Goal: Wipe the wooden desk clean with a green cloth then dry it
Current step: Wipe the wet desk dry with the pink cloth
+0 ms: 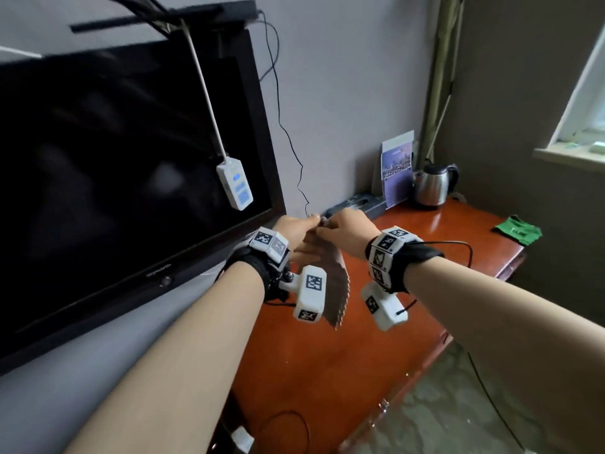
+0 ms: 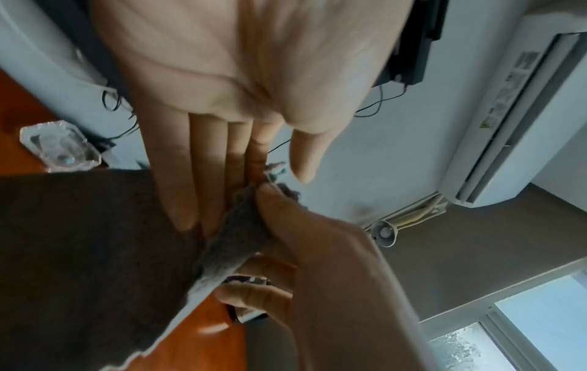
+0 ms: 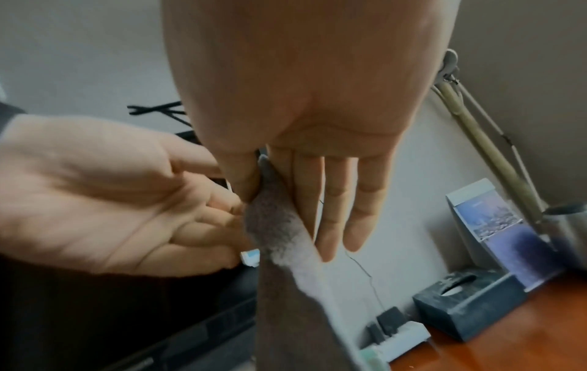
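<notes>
Hanging above the wooden desk point(image 1: 376, 371), a brown cloth point(image 1: 330, 283) is pinched by the right hand point(image 1: 347, 232) and only touched by the left hand's point(image 1: 291, 229) straight fingers; it could be dropped if that pinch slackens.

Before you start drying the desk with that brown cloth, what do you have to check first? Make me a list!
1. Brown cloth in hand: ok, right hand pinches its top edge.
2. Left hand helping: ok, fingers touch the cloth.
3. Cloth spread flat: not ok, it hangs over the desk.
4. Green cloth out of the way: ok, on the far corner.
5. Desk still wet: cannot tell.
6. Kettle and tissue box: not ok, they stand on the desk.
</notes>
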